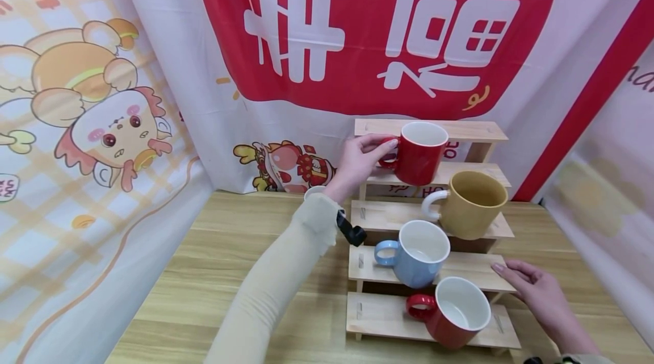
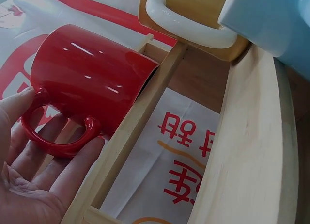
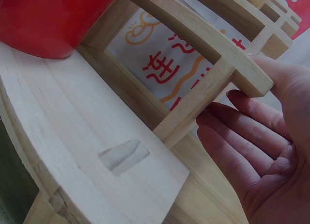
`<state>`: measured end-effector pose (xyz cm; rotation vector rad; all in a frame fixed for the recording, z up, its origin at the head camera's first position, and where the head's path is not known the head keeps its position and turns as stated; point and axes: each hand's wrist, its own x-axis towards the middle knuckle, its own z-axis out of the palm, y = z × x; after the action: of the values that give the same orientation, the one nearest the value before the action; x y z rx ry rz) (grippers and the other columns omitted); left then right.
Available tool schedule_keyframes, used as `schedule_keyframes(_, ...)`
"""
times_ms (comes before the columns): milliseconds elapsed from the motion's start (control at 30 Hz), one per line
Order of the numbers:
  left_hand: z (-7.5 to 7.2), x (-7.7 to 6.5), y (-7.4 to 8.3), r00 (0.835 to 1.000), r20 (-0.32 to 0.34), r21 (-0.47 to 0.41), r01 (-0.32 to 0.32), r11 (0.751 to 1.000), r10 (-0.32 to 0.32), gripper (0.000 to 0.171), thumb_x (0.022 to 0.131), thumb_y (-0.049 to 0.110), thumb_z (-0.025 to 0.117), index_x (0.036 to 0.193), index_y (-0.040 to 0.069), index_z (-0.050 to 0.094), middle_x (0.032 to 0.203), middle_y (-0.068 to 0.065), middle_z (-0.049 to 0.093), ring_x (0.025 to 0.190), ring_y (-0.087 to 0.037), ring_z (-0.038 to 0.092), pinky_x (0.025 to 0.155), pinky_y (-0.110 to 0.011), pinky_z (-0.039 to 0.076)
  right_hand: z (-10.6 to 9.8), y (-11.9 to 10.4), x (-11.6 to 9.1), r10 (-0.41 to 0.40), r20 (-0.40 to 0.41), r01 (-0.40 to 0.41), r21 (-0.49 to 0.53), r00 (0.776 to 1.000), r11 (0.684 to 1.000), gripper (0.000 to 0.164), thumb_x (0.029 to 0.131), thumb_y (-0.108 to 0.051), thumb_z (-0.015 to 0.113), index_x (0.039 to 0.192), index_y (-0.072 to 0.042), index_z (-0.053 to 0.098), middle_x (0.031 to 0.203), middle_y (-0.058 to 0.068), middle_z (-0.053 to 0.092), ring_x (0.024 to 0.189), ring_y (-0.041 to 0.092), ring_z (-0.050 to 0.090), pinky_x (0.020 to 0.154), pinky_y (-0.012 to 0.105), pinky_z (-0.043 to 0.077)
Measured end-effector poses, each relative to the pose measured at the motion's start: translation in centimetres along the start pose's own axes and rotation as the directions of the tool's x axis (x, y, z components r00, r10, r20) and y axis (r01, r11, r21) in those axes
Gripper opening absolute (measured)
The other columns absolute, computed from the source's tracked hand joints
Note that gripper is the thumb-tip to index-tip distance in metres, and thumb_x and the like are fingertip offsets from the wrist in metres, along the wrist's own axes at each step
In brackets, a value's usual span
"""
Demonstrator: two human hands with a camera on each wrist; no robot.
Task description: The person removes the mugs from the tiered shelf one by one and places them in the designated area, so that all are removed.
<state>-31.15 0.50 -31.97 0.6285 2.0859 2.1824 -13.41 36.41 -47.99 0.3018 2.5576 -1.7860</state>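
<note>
My left hand [image 1: 357,162] pinches the handle of a red mug [image 1: 420,159], thumb on top and fingers below. The mug is upright at an upper tier of a wooden stepped rack [image 1: 378,213]; whether its base touches the board, I cannot tell. Lower on the rack stand a tan mug [image 1: 467,210] with a white handle, a light blue mug [image 1: 420,259] and a second red mug [image 1: 455,316], all with handles to the left. My right hand [image 1: 541,296] grips the right end of the light blue mug's tier, its thumb over the board and fingers [image 3: 242,122] beneath.
The rack stands on a wood-grain table [image 1: 204,273] against a printed cloth backdrop [image 1: 306,108]. Partly hidden behind my left wrist is a pale round rim [image 1: 313,190]. Cloth walls [image 1: 102,227] bound the table at left and right.
</note>
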Motion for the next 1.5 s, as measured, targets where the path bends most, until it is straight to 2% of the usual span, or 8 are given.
schedule_keyframes(467,-0.1,0.3,-0.3,1.000,-0.006,-0.044,-0.002,0.999,0.002,0.033,0.093,0.032,0.075,0.122,0.016,0.072,0.112,0.000,0.074,0.107,-0.022,0.071,0.081,-0.037,0.061,0.0,-0.1,-0.1,-0.016,0.008,0.016,0.000,1.000,1.000,0.035,0.102,-0.035,0.066,0.121,-0.006,0.068,0.105,-0.020,0.069,0.098,-0.008,0.059,0.077,0.019,0.055)
schedule_keyframes(700,-0.8,-0.9,-0.2,0.998,-0.062,-0.054,-0.027,0.998,0.023,0.032,0.091,0.035,0.077,0.119,0.019,0.074,0.112,0.002,0.074,0.107,-0.022,0.071,0.082,-0.035,0.061,-0.1,0.2,0.0,-0.002,0.004,0.002,0.002,1.000,1.000,0.031,0.102,-0.034,0.066,0.120,-0.009,0.067,0.103,-0.019,0.069,0.096,-0.007,0.060,0.075,0.019,0.056)
schedule_keyframes(1033,-4.9,-2.5,-0.1,0.985,-0.163,-0.038,-0.072,0.997,0.065,0.030,0.092,0.030,0.077,0.118,0.016,0.074,0.112,-0.004,0.075,0.104,-0.026,0.072,0.080,-0.040,0.062,-0.1,0.0,0.0,0.012,0.003,-0.012,-0.014,1.000,1.000,0.042,0.102,-0.036,0.066,0.125,-0.001,0.063,0.102,-0.018,0.068,0.095,-0.007,0.060,0.076,0.020,0.056)
schedule_keyframes(1133,-6.3,-3.0,0.0,0.981,-0.183,-0.046,-0.081,0.996,0.071,0.031,0.092,0.030,0.077,0.118,0.013,0.074,0.113,-0.006,0.075,0.105,-0.029,0.071,0.079,-0.040,0.062,-0.1,0.0,0.1,0.009,0.003,-0.008,-0.012,1.000,1.000,0.040,0.102,-0.035,0.066,0.124,-0.002,0.064,0.102,-0.019,0.068,0.095,-0.007,0.060,0.075,0.021,0.056)
schedule_keyframes(1200,-7.2,-3.4,0.0,0.978,-0.197,-0.045,-0.086,0.995,0.075,0.033,0.092,0.029,0.077,0.119,0.010,0.074,0.113,-0.008,0.074,0.105,-0.030,0.071,0.080,-0.040,0.062,-0.1,0.1,0.1,0.000,0.006,0.000,0.001,1.000,1.000,0.032,0.102,-0.033,0.066,0.121,-0.007,0.066,0.102,-0.019,0.069,0.095,-0.006,0.060,0.075,0.020,0.056)
schedule_keyframes(1333,-9.1,-4.4,-0.1,0.966,-0.243,-0.021,-0.093,0.995,0.085,0.036,0.092,0.030,0.078,0.120,0.007,0.073,0.115,-0.012,0.073,0.103,-0.028,0.072,0.079,-0.039,0.062,0.0,0.2,0.0,-0.021,0.005,0.021,0.022,1.000,1.000,0.024,0.102,-0.031,0.066,0.117,-0.013,0.069,0.102,-0.019,0.070,0.096,-0.006,0.061,0.076,0.020,0.056)
schedule_keyframes(1500,-11.3,-6.0,-0.3,0.941,-0.329,0.008,-0.086,0.996,0.084,0.039,0.090,0.036,0.079,0.117,0.009,0.073,0.116,-0.017,0.072,0.093,-0.031,0.074,0.070,-0.040,0.063,0.1,0.2,0.0,-0.027,-0.003,0.027,0.009,1.000,1.000,0.026,0.102,-0.033,0.066,0.117,-0.013,0.069,0.103,-0.020,0.069,0.096,-0.006,0.061,0.076,0.021,0.057)
